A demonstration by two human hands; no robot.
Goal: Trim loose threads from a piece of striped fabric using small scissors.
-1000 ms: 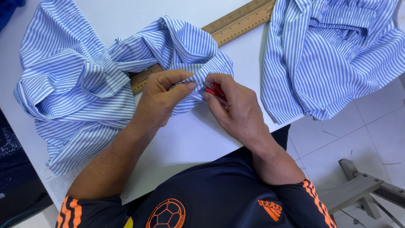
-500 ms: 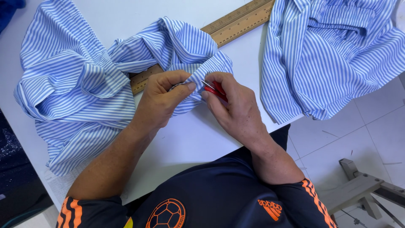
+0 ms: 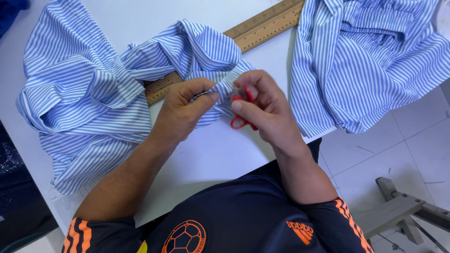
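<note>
Head view: striped shirt piece (image 3: 117, 93), blue and white, lies bunched on the white table (image 3: 220, 154), left of centre. One fold of it reaches right to the middle, and that's where both my hands meet.

My left hand (image 3: 180, 112) pinches that fold's edge between thumb and fingers, closed on the cloth. My right hand (image 3: 260, 107) is curled tight around small red snips (image 3: 241, 119); the red handle loop shows below my thumb, the blades are hidden by fingers and fabric, so can't tell whether they're touching the cloth.

Wooden ruler (image 3: 262, 26) runs diagonally from under the bunched fabric, near my left hand, up to the far right, partly covered by the shirt fold.

Second striped garment (image 3: 365, 65), same pattern, sits on the right end of the table, draped over the near right edge.

Tiled floor (image 3: 398, 154) to the right, with a grey metal frame (image 3: 398, 206) at near right. Dark fabric (image 3: 14, 187) beside the table's left edge.
</note>
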